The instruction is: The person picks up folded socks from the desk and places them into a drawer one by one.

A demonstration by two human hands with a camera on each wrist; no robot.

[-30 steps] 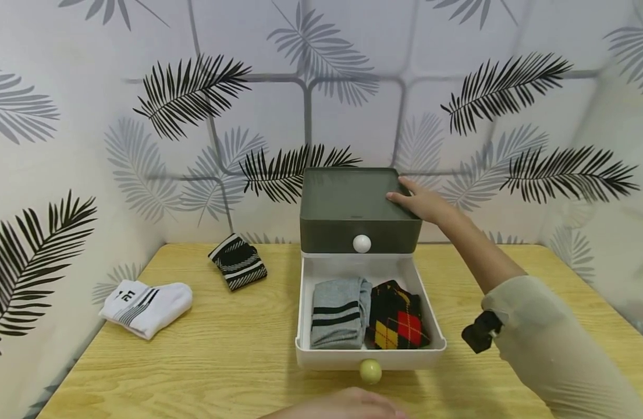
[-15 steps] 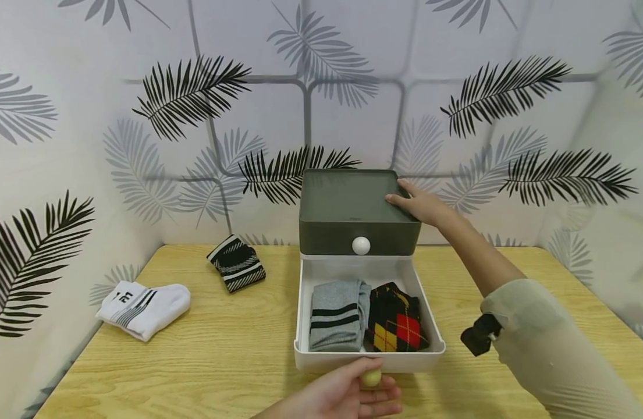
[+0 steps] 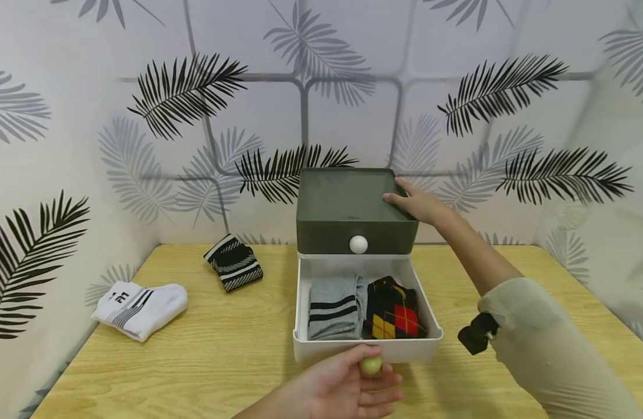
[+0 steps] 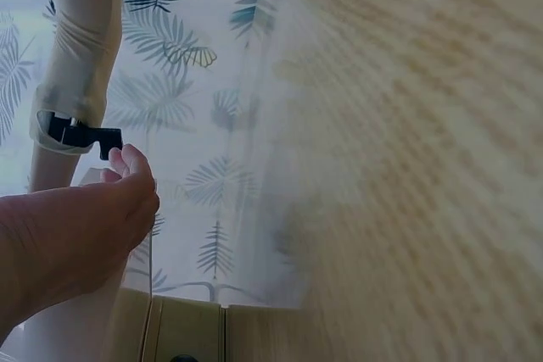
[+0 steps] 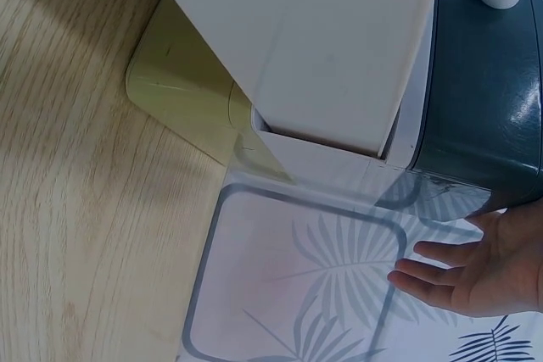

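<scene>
In the head view, an organizer with a dark green top tier point(image 3: 355, 233) and white knob point(image 3: 358, 244) has its white drawer point(image 3: 321, 351) pulled out. My left hand point(image 3: 329, 384) has its thumb above and its fingers below the drawer's yellow-green knob point(image 3: 370, 365), pinching it loosely. My right hand point(image 3: 418, 203) rests, fingers spread, on the right edge of the dark top. Inside the drawer lie a folded grey sock point(image 3: 331, 308) with black stripes and an argyle sock point(image 3: 397, 311). The right wrist view shows the right hand point(image 5: 484, 269) beside the dark tier.
To the left on the wooden table point(image 3: 195, 372) lie a black-and-white patterned folded sock point(image 3: 234, 263) and a white folded sock point(image 3: 140, 308). A pale yellow tier point(image 5: 182, 82) sits beneath the drawer. A leaf-patterned backdrop point(image 3: 352, 52) stands close behind.
My left hand has come up from the bottom edge to the drawer knob. The drawer front has shifted slightly back toward the organizer. My right hand stays on the top.
</scene>
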